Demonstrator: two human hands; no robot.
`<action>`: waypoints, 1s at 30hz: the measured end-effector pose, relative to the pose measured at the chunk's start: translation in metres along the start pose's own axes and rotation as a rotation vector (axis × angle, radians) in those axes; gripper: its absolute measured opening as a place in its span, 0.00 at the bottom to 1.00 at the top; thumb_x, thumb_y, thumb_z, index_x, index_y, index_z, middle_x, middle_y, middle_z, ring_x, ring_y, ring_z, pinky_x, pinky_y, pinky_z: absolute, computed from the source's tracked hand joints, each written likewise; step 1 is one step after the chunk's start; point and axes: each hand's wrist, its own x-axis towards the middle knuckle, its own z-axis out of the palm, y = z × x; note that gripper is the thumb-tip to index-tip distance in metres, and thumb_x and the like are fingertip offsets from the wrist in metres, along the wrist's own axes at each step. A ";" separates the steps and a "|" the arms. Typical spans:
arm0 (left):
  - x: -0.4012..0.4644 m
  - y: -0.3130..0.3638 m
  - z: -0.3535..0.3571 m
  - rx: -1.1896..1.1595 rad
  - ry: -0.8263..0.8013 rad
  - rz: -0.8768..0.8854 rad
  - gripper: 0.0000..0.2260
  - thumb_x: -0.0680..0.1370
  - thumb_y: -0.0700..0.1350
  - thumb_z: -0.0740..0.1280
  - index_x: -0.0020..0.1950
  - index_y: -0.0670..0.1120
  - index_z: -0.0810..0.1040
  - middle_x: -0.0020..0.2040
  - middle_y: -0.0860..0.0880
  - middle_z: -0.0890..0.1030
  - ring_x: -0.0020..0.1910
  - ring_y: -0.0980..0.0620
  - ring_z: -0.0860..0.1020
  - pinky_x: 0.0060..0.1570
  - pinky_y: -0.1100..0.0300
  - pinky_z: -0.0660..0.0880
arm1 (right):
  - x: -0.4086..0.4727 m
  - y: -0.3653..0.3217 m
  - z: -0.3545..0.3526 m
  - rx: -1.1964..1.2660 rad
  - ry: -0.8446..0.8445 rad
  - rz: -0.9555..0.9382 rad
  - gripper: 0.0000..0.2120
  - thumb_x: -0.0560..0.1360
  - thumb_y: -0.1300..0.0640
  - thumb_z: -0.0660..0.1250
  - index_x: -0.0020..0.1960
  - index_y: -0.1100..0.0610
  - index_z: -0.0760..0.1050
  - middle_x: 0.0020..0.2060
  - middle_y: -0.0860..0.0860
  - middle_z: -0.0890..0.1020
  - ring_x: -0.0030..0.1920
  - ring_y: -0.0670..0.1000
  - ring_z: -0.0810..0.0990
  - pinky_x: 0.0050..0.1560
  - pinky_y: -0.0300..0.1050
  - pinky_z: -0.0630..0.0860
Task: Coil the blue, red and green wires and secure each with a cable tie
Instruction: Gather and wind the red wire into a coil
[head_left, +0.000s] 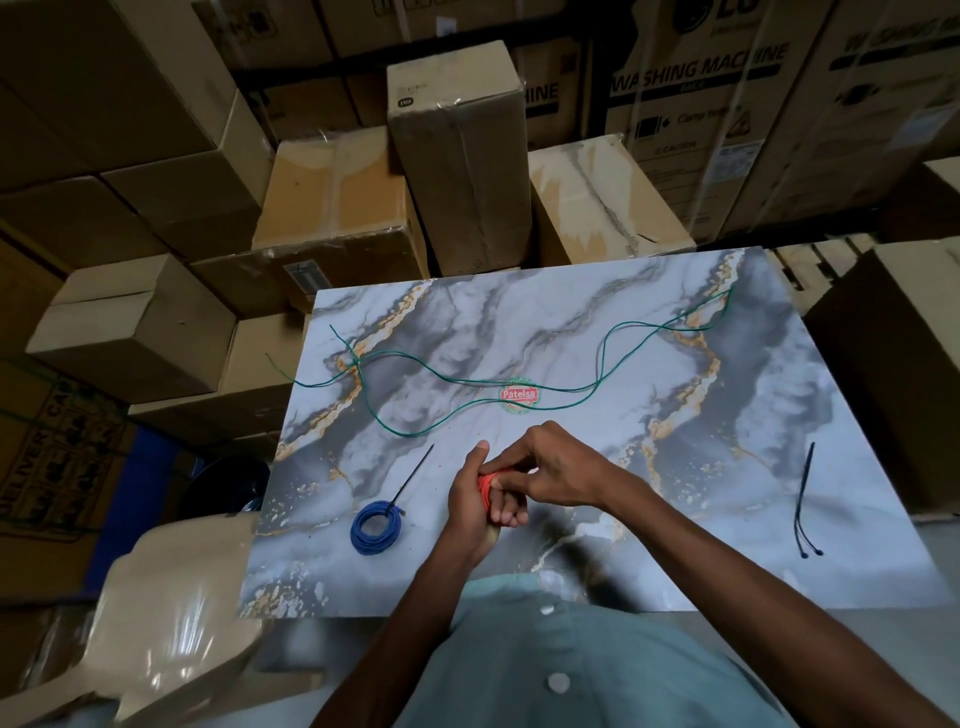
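The red wire (485, 487) is wound in a small coil around the fingers of my left hand (475, 501), just above the marble-patterned board (675, 519). My right hand (553, 470) pinches the coil from the right, its fingers curled over it. The blue wire (375, 528) lies coiled on the board to the left, with a black cable tie (413, 477) fastened on it, its tail pointing up and right. The green wire (519, 374) lies loose and uncoiled across the far half of the board. Two black cable ties (804, 501) lie at the board's right side.
Cardboard boxes (457, 156) are stacked behind and to the left and right of the board. A round sticker (520, 395) sits mid-board under the green wire. A beige chair (171, 613) stands at the lower left.
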 end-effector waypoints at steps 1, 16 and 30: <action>0.000 0.000 0.001 0.002 -0.001 0.004 0.34 0.84 0.55 0.49 0.35 0.36 0.85 0.14 0.47 0.60 0.14 0.51 0.64 0.21 0.63 0.67 | 0.000 -0.001 -0.001 -0.001 0.004 -0.003 0.12 0.77 0.60 0.72 0.59 0.50 0.86 0.48 0.48 0.89 0.47 0.41 0.87 0.56 0.45 0.82; 0.002 -0.005 -0.007 -0.003 0.086 -0.023 0.21 0.82 0.57 0.54 0.40 0.42 0.71 0.14 0.47 0.59 0.13 0.51 0.63 0.20 0.64 0.65 | -0.008 -0.026 0.000 -0.031 0.012 0.043 0.13 0.76 0.61 0.68 0.53 0.49 0.88 0.40 0.47 0.89 0.40 0.40 0.86 0.46 0.34 0.79; -0.006 0.020 0.003 -0.137 -0.144 -0.063 0.37 0.81 0.64 0.52 0.17 0.46 0.71 0.14 0.51 0.59 0.14 0.55 0.63 0.21 0.67 0.63 | -0.026 -0.012 -0.008 0.440 0.113 0.104 0.20 0.78 0.61 0.73 0.68 0.49 0.80 0.52 0.51 0.88 0.54 0.46 0.86 0.63 0.47 0.80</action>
